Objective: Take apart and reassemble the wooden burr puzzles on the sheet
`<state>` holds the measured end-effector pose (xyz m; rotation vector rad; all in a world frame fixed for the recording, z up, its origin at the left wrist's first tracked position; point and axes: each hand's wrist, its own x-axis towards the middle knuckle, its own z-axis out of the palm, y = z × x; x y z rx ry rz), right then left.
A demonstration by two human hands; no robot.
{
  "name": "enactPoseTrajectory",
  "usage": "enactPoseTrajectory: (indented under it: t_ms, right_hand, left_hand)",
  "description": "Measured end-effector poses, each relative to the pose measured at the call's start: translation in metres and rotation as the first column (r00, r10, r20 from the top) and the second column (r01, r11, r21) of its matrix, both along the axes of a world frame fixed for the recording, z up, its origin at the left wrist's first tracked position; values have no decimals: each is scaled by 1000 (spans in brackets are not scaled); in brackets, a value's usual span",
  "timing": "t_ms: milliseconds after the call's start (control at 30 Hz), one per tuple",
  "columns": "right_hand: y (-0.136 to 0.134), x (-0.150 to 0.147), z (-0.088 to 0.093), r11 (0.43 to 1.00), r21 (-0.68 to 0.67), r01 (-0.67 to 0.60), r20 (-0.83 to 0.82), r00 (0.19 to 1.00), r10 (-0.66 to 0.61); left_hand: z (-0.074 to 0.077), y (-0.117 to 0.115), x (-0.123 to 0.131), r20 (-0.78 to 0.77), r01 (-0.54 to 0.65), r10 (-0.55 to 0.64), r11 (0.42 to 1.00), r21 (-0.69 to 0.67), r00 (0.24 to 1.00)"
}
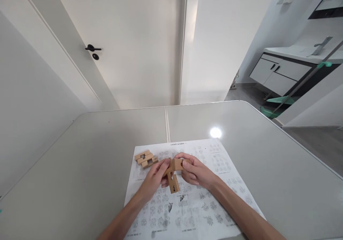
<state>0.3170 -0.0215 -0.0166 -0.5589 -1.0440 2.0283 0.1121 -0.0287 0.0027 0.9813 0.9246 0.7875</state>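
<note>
My left hand (157,175) is closed on a notched wooden puzzle piece, with a second piece (173,184) hanging down from the joined group and bearing a dark squiggle mark. Between the thumb and fingers of my right hand (197,170) is another wooden puzzle piece (177,164), its left end touching the pieces at my left hand. Fingers hide part of how they fit together. Left of my left hand, several more notched wooden pieces (144,157) lie side by side on the paper sheet.
Under the hands lies a large printed paper sheet (195,207) with rows of small diagrams and a few torn spots. It rests on a grey table (112,136) with a seam. Beyond stand a white door (139,47) and, at right, a sink cabinet (281,68).
</note>
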Motion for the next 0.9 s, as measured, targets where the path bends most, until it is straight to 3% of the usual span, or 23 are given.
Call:
enactPoseTrajectory:
  t_ms: [500, 733, 900]
  right_hand:
    - [-1, 0, 8, 1000, 0, -6, -6, 1000, 6]
    - [-1, -5, 9, 999, -31, -9, -58, 998, 7]
    - [-1, -5, 7, 999, 36, -33, 26, 999, 33]
  left_hand:
    - [3, -2, -1, -25, 54, -53, 998, 29, 998]
    - [-1, -1, -1, 50, -56, 59, 996, -67, 997]
    - [2, -3, 1, 36, -152, 157, 983, -100, 987]
